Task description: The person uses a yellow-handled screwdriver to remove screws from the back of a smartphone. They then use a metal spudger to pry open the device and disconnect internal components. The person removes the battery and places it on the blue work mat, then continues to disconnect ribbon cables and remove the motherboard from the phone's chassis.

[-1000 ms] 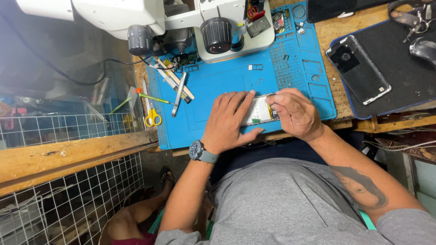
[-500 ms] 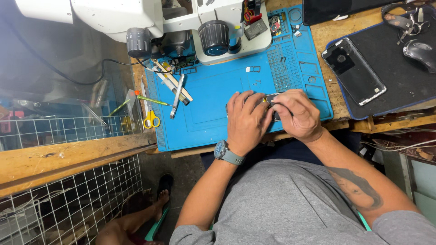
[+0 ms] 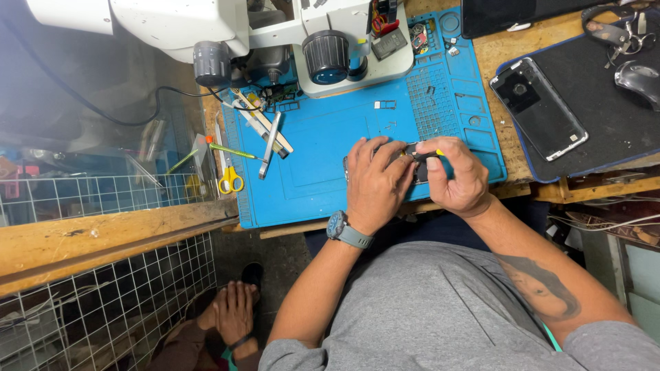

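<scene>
A dark phone (image 3: 414,156) lies on the blue work mat (image 3: 323,144) near its front edge, mostly hidden by both hands. My left hand (image 3: 375,184), with a grey watch on the wrist, lies curled over the phone's left part and grips it. My right hand (image 3: 459,178) is closed at the phone's right end, its thumb and forefinger pinching a small yellow-tipped tool (image 3: 439,152) against the phone's edge. The two hands touch each other over the phone.
A white microscope (image 3: 323,48) stands at the mat's back. Tweezers (image 3: 269,144), yellow-handled scissors (image 3: 230,181) and sticks lie left. A second phone (image 3: 538,108), a mouse (image 3: 636,79) and keys (image 3: 619,31) rest on a black mat at right. Wire mesh (image 3: 103,316) and someone's feet (image 3: 234,312) are below.
The phone's pale open face showed between my hands a second ago. My left hand has since slid right and closed over it, and both hands have come together.
</scene>
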